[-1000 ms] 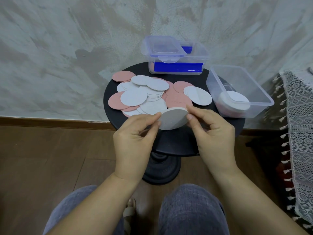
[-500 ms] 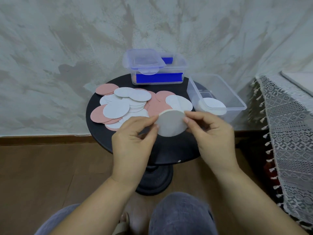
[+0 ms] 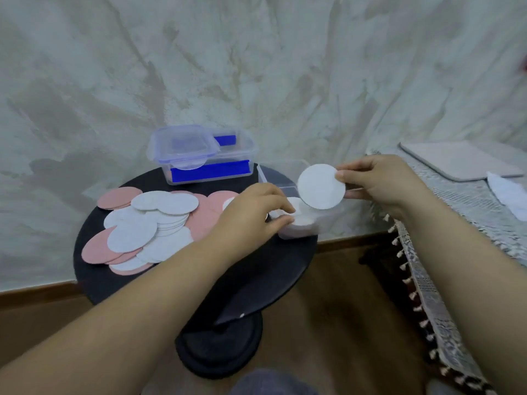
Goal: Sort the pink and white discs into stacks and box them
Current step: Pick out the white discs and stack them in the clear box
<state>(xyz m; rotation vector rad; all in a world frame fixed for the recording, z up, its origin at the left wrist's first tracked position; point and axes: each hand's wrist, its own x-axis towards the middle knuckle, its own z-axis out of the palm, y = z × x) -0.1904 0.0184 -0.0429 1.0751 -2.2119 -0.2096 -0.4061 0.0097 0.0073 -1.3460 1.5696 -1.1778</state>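
Note:
My right hand (image 3: 379,181) pinches a white disc (image 3: 320,186) by its right edge and holds it upright above the clear open box (image 3: 275,175). A stack of white discs (image 3: 299,220) lies inside that box. My left hand (image 3: 251,215) grips the box's near left rim, thumb outside and fingers over the edge. Loose pink and white discs (image 3: 148,226) are heaped on the left half of the round black table (image 3: 256,269).
A lidded clear box with blue clips (image 3: 199,159) stands at the back of the table against the wall. On the right is a lace-covered surface (image 3: 470,212) carrying a flat grey device (image 3: 456,161). Wooden floor and the table's black pedestal base (image 3: 219,352) lie below.
My right hand carried the white disc from the table's front right up over the clear box. My left hand let go of the disc and took hold of the box rim.

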